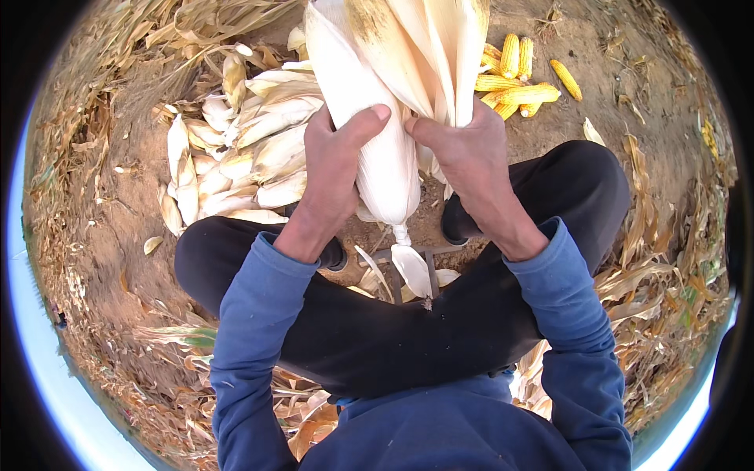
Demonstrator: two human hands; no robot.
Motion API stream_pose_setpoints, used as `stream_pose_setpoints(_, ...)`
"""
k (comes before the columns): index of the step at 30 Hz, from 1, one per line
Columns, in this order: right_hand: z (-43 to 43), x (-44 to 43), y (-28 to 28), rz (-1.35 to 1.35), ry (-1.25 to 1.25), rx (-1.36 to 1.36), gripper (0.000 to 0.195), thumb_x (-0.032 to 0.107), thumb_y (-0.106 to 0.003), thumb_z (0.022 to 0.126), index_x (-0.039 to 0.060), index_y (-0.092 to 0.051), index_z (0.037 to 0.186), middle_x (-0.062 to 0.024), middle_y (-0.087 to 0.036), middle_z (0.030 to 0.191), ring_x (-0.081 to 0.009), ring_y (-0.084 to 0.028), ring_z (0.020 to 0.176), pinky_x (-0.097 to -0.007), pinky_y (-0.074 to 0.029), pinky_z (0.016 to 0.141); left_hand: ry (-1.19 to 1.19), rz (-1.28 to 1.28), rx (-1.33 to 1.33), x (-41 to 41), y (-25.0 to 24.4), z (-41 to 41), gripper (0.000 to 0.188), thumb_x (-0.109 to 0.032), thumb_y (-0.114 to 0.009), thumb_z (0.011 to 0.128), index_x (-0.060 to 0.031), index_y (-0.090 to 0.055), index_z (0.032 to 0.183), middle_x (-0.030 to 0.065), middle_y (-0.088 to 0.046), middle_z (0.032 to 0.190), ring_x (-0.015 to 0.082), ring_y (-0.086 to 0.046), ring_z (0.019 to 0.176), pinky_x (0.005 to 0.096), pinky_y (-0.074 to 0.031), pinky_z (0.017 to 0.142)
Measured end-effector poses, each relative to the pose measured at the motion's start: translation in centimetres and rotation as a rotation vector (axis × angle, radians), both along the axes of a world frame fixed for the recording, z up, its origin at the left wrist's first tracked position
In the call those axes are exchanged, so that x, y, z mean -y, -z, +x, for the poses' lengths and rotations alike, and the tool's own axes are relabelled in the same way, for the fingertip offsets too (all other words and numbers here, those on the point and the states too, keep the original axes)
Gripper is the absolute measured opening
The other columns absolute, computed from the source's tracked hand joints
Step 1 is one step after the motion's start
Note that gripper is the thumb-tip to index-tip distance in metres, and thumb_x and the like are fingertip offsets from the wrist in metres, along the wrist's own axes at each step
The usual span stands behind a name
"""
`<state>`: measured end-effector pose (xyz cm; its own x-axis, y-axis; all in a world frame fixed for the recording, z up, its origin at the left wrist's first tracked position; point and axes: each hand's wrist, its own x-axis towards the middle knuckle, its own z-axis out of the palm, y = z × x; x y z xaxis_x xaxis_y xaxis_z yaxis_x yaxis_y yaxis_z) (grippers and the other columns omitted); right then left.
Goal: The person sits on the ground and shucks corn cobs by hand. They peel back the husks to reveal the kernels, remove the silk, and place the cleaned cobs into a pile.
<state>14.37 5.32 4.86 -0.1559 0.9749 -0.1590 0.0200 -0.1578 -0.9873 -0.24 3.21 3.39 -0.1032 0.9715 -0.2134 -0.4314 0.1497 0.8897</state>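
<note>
Both of my hands grip a large bunch of pale corn husks (pixel 386 159) held up before me, its upper end cut off by the top of the picture. My left hand (pixel 333 156) wraps its left side, thumb lying across the front. On the right side, my right hand (pixel 474 156) pinches the husk layers, with its thumb pointing inward. The bunch narrows below to a knotted neck, from which a loose husk flap (pixel 411 271) hangs between my legs. Whether cobs are inside is hidden.
Unpeeled corn ears (pixel 253 153) lie heaped on the soil to the left. Bare yellow corn cobs (pixel 518 88) are piled at the upper right, one (pixel 566 80) lying apart. A metal frame (pixel 436 259) sits low between my feet. Dry stalks and leaves (pixel 639 282) litter the ground around.
</note>
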Motion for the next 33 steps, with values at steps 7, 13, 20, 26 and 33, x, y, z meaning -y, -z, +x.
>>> stream_pose_setpoints(7,0.2,-0.3,1.8,-0.077,0.114,-0.246,0.031,0.009,-0.063,0.076,-0.0093,-0.064,0.101,-0.0067,-0.066,0.083,-0.0076,-0.059,0.071,-0.0236,-0.048,0.064,0.065,0.027,0.083,0.1,0.2,0.3,0.039,-0.017,-0.063,0.084,0.0066,-0.054,0.114,0.0130,-0.064,0.098,0.0184,-0.066,0.083,0.0312,-0.055,0.074)
stream_pose_setpoints(13,0.0,0.2,0.9,-0.098,0.074,-0.345,0.031,0.007,-0.061,0.077,-0.0102,-0.062,0.103,-0.0067,-0.065,0.085,-0.0079,-0.059,0.072,-0.0232,-0.047,0.063,0.084,-0.042,0.165,-0.1,0.0,0.3,0.045,-0.024,-0.059,0.086,0.0062,-0.051,0.119,0.0144,-0.063,0.104,0.0186,-0.065,0.088,0.0311,-0.055,0.077)
stream_pose_setpoints(20,0.8,0.3,-0.1,-0.083,-0.024,-0.259,0.029,0.006,-0.061,0.076,-0.0080,-0.063,0.101,-0.0060,-0.065,0.084,-0.0095,-0.059,0.072,-0.0241,-0.048,0.064,0.127,-0.026,-0.086,-0.4,-0.9,0.0,0.051,-0.021,-0.068,0.082,0.0063,-0.049,0.122,0.0154,-0.063,0.108,0.0183,-0.065,0.089,0.0308,-0.054,0.079)
stream_pose_setpoints(26,0.3,0.4,-0.4,-0.048,-0.061,-0.218,0.028,0.005,-0.061,0.075,-0.0063,-0.063,0.101,-0.0050,-0.064,0.084,-0.0102,-0.059,0.073,-0.0242,-0.048,0.066,0.034,-0.080,-0.139,-0.5,-1.7,0.0,0.049,-0.006,-0.068,0.074,0.0075,-0.050,0.118,0.0158,-0.063,0.105,0.0180,-0.066,0.086,0.0301,-0.054,0.075)
stream_pose_setpoints(33,0.1,-0.4,0.7,-0.122,-0.015,-0.260,0.023,0.010,-0.063,0.079,-0.0046,-0.063,0.097,-0.0053,-0.063,0.081,-0.0105,-0.058,0.068,-0.0242,-0.047,0.062,-0.130,0.018,-0.434,-0.1,0.5,1.2,0.054,-0.012,-0.071,0.068,0.0071,-0.046,0.112,0.0142,-0.062,0.099,0.0174,-0.063,0.086,0.0283,-0.052,0.077)
